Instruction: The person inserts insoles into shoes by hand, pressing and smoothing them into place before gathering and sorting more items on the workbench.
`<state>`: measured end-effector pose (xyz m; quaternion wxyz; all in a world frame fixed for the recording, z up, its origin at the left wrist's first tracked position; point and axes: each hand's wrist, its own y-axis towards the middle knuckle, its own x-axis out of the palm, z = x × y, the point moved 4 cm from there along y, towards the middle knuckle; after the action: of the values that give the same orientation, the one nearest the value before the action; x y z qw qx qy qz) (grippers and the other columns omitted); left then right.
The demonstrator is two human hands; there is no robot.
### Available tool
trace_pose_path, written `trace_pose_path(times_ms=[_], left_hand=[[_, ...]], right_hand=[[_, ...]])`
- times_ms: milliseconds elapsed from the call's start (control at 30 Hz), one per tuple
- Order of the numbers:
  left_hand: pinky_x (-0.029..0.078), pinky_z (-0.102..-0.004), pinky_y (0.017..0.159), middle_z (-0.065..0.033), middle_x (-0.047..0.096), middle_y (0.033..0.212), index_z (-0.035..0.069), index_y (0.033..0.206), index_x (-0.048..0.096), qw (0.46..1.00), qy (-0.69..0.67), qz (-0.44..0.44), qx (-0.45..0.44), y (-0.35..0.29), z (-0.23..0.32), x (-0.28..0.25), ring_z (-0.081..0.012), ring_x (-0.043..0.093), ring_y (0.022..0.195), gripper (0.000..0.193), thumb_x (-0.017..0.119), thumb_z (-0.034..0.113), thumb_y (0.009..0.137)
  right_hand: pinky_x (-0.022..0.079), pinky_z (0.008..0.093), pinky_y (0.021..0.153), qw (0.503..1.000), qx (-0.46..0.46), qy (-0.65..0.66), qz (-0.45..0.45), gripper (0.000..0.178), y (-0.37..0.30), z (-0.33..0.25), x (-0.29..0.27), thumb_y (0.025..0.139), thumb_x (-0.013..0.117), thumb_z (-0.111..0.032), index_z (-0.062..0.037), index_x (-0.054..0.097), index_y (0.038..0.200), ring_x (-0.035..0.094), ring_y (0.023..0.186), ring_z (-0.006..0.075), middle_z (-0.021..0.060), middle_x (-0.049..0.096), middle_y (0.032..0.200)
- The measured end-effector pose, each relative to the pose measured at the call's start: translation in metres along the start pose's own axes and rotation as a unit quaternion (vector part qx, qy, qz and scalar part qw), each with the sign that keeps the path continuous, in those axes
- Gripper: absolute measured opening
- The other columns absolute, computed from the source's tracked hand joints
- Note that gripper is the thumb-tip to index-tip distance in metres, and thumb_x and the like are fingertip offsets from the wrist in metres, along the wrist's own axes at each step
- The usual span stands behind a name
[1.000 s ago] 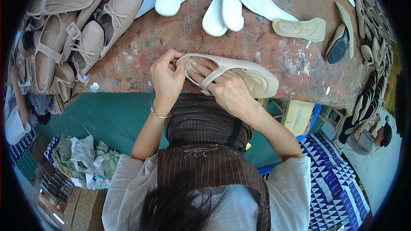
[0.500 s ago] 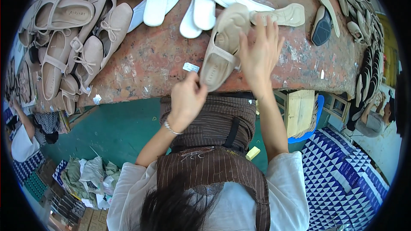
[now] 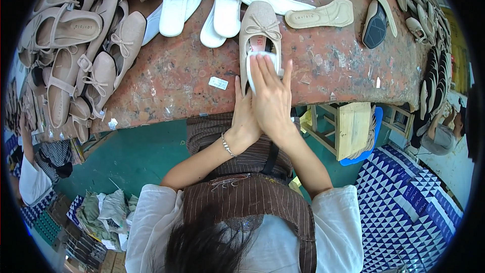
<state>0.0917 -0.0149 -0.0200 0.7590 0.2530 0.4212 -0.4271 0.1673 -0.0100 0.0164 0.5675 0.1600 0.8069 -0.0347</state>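
Note:
A beige ballet flat with a bow lies on the bench in front of me, toe pointing away. My right hand has its fingers together over a white-backed insole, bent into the shoe's opening. Part of the pinkish inside with a red mark shows ahead of the fingertips. Below it, my left hand holds the heel end, one finger along the shoe's left side; the right hand hides most of its grip. A small white label lies to the left. Right of the toe rests a loose beige insole.
Heaped beige shoes cover the bench's left end. White insoles lie at the back, and a dark shoe sole at the right. More shoes line the right edge. A wooden stool stands below the bench.
The beige insole that lay face up over the shoe is now turned and bent into the opening. The bow toe has come into sight. Both hands have come together at the heel.

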Motion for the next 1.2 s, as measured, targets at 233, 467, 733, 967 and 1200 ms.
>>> trace_pose_path(times_ms=[233, 467, 733, 967, 1200], left_hand=[[0.027, -0.0514, 0.117, -0.0267, 0.044, 0.142, -0.009, 0.134, 0.05, 0.999, -0.015, 0.042, -0.011, -0.014, 0.001, -0.004, -0.0395, 0.029, 0.144, 0.055, 0.058, 0.014, 0.085], [0.03, -0.05, 0.115, -0.0244, 0.05, 0.137, -0.006, 0.132, 0.054, 1.0, -0.009, 0.012, 0.008, -0.015, 0.0, 0.004, -0.0378, 0.037, 0.139, 0.052, 0.058, 0.016, 0.085], [0.033, -0.0518, 0.113, -0.0268, 0.053, 0.133, -0.01, 0.125, 0.058, 1.0, -0.016, 0.025, -0.001, -0.017, 0.001, 0.004, -0.04, 0.04, 0.138, 0.048, 0.059, 0.013, 0.082], [0.036, -0.0533, 0.111, -0.0267, 0.055, 0.129, -0.008, 0.12, 0.06, 0.999, -0.012, 0.038, 0.0, -0.016, -0.002, 0.002, -0.0395, 0.046, 0.131, 0.043, 0.06, 0.012, 0.082], [0.034, -0.0537, 0.111, -0.0244, 0.055, 0.128, -0.007, 0.119, 0.061, 0.999, 0.003, 0.037, 0.01, -0.013, 0.0, -0.003, -0.039, 0.044, 0.132, 0.043, 0.06, 0.014, 0.081]], right_hand=[[0.022, 0.0569, 0.117, 0.998, -0.029, 0.007, 0.058, 0.043, 0.029, 0.017, 0.001, 0.078, 0.056, 0.003, 0.0014, 0.06, 0.121, 0.058, 0.117, 0.0355, 0.0217, 0.062, 0.12], [0.022, 0.0535, 0.117, 0.997, -0.012, -0.073, 0.037, 0.045, 0.03, 0.015, 0.014, 0.084, 0.053, -0.008, 0.0014, 0.057, 0.127, 0.057, 0.12, 0.0336, 0.0227, 0.061, 0.12], [0.02, 0.0583, 0.116, 0.986, -0.023, -0.163, -0.001, 0.043, 0.037, 0.006, 0.004, 0.083, 0.049, -0.004, 0.0135, 0.052, 0.122, 0.058, 0.115, 0.0396, 0.0315, 0.058, 0.117], [0.026, 0.0555, 0.115, 0.998, 0.026, -0.017, -0.05, 0.05, 0.048, 0.006, -0.003, 0.08, 0.05, 0.0, 0.0245, 0.043, 0.123, 0.058, 0.114, 0.0452, 0.0378, 0.057, 0.115], [0.016, 0.0611, 0.115, 0.99, 0.079, -0.026, -0.116, 0.048, 0.048, 0.009, 0.006, 0.082, 0.049, -0.003, 0.0099, 0.051, 0.128, 0.054, 0.118, 0.0472, 0.0305, 0.059, 0.118]])
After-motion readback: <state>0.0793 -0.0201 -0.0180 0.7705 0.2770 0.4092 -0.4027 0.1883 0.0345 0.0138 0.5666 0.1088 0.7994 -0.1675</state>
